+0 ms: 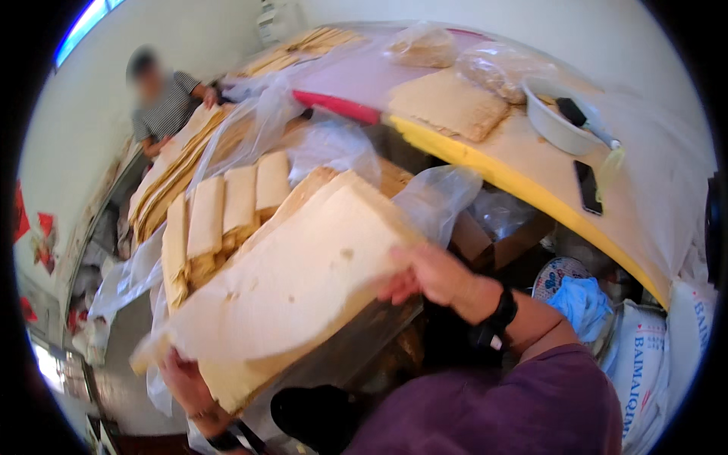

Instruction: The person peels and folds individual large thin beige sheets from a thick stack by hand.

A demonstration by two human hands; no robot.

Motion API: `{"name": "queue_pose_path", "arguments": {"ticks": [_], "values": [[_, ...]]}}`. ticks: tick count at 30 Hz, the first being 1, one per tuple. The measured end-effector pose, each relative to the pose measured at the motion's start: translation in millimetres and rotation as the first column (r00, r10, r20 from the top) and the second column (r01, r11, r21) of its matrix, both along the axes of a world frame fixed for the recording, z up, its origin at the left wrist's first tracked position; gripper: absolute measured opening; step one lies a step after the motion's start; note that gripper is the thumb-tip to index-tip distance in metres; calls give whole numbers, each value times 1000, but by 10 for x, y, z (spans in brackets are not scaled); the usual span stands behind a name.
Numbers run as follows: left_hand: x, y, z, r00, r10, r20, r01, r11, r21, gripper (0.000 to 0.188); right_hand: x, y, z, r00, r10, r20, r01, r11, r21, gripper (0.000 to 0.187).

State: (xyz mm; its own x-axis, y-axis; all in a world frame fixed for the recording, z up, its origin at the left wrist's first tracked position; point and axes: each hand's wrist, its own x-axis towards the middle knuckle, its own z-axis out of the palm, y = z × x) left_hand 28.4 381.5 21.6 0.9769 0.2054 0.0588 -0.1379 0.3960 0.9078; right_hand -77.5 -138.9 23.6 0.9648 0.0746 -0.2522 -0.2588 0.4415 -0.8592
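Two hands [186, 385] [436, 277], partly closed, gripping cream sheets [303, 277] by opposite ends, sheets spanning between.

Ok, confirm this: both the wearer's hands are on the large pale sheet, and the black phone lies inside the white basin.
Not quite: the head view shows the black phone lying on the tabletop, outside the white basin. The left hand and right hand are indeed on the large pale sheet.
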Motion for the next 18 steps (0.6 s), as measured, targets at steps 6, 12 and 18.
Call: {"name": "queue_pose_path", "arguments": {"ticks": [6,12,18], "values": [[-346,-501,669,859,243,451,-364,909,203,34,298,-430,475,881,-202,429,264,961,-89,42],[-1120,-302,-133,927,374,20,-374,922,96,31,66,-241,16,994,-82,-71,70,986,-154,54],[-1397,-344,-746,863,470,-186,-469,882,51,33,-326,-31,-921,842,388,-376,-66,764,641,82]]}}
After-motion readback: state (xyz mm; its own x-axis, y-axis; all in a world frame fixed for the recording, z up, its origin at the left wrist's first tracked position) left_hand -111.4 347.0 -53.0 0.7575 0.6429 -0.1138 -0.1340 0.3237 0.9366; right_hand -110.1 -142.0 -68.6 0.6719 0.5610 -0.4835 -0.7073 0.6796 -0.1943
